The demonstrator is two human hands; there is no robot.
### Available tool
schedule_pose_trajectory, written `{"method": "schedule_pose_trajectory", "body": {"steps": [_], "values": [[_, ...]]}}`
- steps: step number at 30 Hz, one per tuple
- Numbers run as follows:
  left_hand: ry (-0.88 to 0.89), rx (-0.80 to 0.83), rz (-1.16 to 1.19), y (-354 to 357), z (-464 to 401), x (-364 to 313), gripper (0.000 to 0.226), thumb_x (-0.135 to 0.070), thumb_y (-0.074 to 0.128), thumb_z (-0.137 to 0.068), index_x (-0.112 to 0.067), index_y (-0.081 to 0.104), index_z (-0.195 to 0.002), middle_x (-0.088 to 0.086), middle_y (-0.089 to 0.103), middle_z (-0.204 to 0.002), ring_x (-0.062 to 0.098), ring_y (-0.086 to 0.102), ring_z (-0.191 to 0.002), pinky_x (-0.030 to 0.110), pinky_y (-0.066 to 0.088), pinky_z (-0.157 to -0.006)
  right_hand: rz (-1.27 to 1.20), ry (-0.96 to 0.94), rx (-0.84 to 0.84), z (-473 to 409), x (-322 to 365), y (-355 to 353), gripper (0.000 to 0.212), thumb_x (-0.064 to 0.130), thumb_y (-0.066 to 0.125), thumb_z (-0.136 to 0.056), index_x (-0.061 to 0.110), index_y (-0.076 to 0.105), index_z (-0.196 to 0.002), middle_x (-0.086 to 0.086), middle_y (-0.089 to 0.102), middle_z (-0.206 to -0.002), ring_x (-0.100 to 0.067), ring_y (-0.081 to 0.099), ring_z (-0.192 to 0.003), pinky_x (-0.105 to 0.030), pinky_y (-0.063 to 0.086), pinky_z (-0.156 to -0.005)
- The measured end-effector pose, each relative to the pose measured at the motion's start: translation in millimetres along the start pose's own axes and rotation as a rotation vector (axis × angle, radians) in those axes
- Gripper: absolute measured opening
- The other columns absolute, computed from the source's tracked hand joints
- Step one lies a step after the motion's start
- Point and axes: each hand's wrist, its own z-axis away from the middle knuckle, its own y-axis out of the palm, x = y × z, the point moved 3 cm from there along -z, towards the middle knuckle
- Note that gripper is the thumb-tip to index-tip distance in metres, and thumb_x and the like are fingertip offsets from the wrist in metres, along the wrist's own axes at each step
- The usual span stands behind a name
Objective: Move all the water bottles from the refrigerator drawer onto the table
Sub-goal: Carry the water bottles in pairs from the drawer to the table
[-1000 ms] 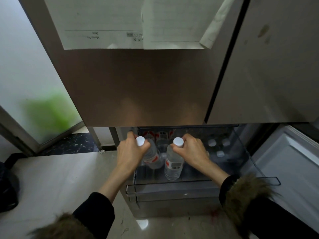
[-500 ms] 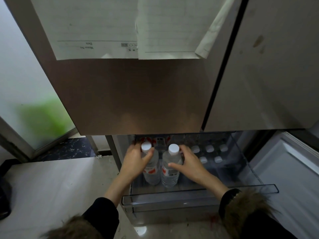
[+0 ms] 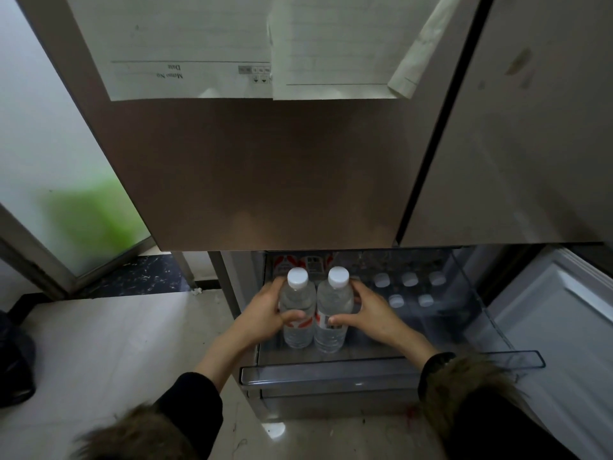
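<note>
Two clear water bottles with white caps stand upright side by side over the pulled-out clear refrigerator drawer (image 3: 391, 368). My left hand (image 3: 265, 315) grips the left bottle (image 3: 297, 303) around its label. The right bottle (image 3: 334, 305) is gripped by my right hand (image 3: 368, 313) from its right side. Several more bottles (image 3: 409, 279) stand deeper in the drawer on the right, seen as white caps. Red-labelled bottles (image 3: 298, 262) show at the drawer's back. No table is in view.
The closed upper refrigerator doors (image 3: 282, 167) hang right above the drawer, with paper sheets (image 3: 232, 44) stuck on them. An open lower door (image 3: 564, 327) stands at the right. A pale tiled floor (image 3: 116, 343) lies to the left, with a dark bag (image 3: 15, 360) at its edge.
Both hands slid from the bottle necks down to the bodies and brought the two bottles together, a little higher and nearer to me.
</note>
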Motion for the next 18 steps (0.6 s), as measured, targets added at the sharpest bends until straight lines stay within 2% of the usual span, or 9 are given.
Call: {"method": "schedule_pose_trajectory", "body": {"steps": [6, 11, 15, 18], "values": [[-0.019, -0.083, -0.074, -2, 7, -2, 0.070, -0.038, 0.075, -0.072, -0.011, 0.041, -0.127, 0.008, 0.055, -0.125, 0.022, 0.054, -0.114, 0.029, 0.046, -0.093, 0.017, 0.017, -0.021, 3, 9, 3, 0.078, 0.032, 0.083, -0.064, 0.024, 0.044, -0.130, 0.006, 0.058, -0.123, -0.011, 0.056, -0.111, -0.027, 0.046, -0.092], [-0.089, -0.141, -0.117, -9, 14, -6, 0.074, -0.045, 0.078, -0.066, -0.007, 0.045, -0.120, 0.011, 0.062, -0.114, 0.023, 0.060, -0.102, 0.034, 0.053, -0.085, 0.106, -0.003, -0.100, 19, 21, 5, 0.069, 0.029, 0.084, -0.063, 0.023, 0.047, -0.121, 0.003, 0.058, -0.119, -0.014, 0.055, -0.107, -0.031, 0.047, -0.091], [0.001, -0.229, -0.097, -12, 33, -13, 0.071, -0.042, 0.077, -0.070, -0.009, 0.046, -0.124, 0.009, 0.063, -0.116, 0.021, 0.061, -0.102, 0.027, 0.051, -0.083, 0.231, -0.052, -0.188, 39, 40, 4, 0.062, 0.031, 0.082, -0.064, 0.023, 0.048, -0.115, 0.005, 0.056, -0.114, -0.011, 0.053, -0.102, -0.030, 0.046, -0.085], [0.069, -0.283, -0.069, -24, 51, -23, 0.070, -0.040, 0.075, -0.072, -0.009, 0.045, -0.128, 0.009, 0.062, -0.120, 0.019, 0.062, -0.105, 0.025, 0.050, -0.086, 0.222, -0.085, -0.302, 57, 60, -3, 0.066, 0.033, 0.082, -0.064, 0.022, 0.047, -0.119, 0.006, 0.052, -0.117, -0.011, 0.049, -0.104, -0.028, 0.042, -0.085]]}}
